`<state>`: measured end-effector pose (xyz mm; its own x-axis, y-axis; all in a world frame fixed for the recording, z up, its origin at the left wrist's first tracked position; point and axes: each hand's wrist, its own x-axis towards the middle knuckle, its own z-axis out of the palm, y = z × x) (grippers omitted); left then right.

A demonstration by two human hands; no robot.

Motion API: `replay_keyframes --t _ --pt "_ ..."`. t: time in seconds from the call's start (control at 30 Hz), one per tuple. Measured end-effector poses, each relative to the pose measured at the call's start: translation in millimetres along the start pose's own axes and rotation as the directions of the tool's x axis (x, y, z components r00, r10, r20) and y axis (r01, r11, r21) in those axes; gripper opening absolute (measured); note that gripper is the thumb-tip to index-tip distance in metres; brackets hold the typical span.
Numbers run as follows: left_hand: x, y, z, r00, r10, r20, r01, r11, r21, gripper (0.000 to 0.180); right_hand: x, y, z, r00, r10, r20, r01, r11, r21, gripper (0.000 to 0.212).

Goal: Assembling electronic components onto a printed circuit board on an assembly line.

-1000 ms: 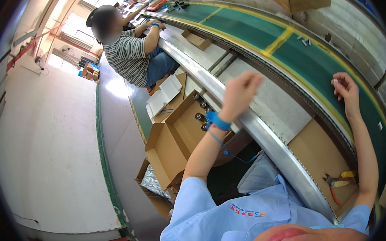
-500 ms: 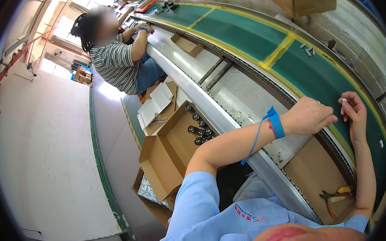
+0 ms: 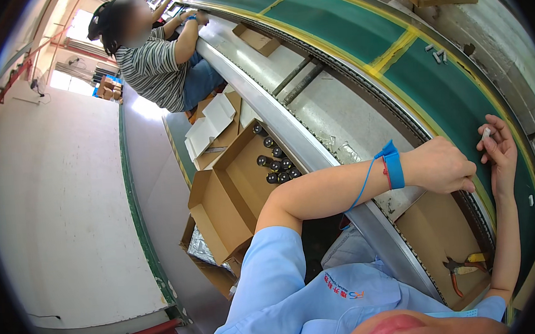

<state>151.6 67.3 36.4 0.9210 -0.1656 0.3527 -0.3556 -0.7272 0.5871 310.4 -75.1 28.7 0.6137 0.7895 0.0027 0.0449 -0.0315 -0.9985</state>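
From my remote seat I have the right grip raised over the green belt, thumb and fingertips closed on a small white piece. The piece stands at the tips of that grip; its long axis runs nearly upright, the upper end leaning slightly to the right. I cannot tell which end is its front.

My left grip is just left of the right one and a little lower, not touching it, with its fingers curled under; I cannot tell whether it has hold of anything. A blue wristband sits behind it.

Up and left of my right grip, several small pale pieces lie on the belt; another pale piece lies below and right of it. Beneath my left grip, pliers rest on cardboard. Lower left of both grips, the light blue shirt carries red lettering and a small coloured logo.
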Motion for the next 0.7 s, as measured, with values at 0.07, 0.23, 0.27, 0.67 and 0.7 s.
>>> replay_keyframes --t 0.07,0.23,0.27,0.67,0.7 --pt "0.3 0.7 1.3 1.000 -0.014 0.002 0.014 1.000 -0.004 0.027 0.0 0.1 1.0 0.999 0.035 -0.041 -0.033 0.999 0.042 0.037" --pt "-1.0 4.0 5.1 0.999 -0.033 -0.029 0.031 0.998 -0.049 0.024 0.4 1.1 0.2 0.999 0.008 -0.053 -0.004 0.997 0.075 0.035" --pt "-1.3 3.8 5.5 0.999 -0.031 -0.030 0.029 0.999 -0.045 0.024 0.7 1.1 0.5 0.998 0.013 -0.054 -0.009 0.997 0.070 0.035" --pt "1.1 5.6 5.4 0.997 -0.081 -0.011 0.080 0.995 -0.062 0.024 -0.4 -1.1 -1.3 1.000 0.016 -0.010 -0.015 0.998 0.056 0.029" --pt "0.9 5.7 5.3 0.996 -0.087 -0.008 0.086 0.994 -0.064 0.024 -0.3 -1.7 -0.9 1.000 0.013 -0.009 -0.013 0.998 0.056 0.029"
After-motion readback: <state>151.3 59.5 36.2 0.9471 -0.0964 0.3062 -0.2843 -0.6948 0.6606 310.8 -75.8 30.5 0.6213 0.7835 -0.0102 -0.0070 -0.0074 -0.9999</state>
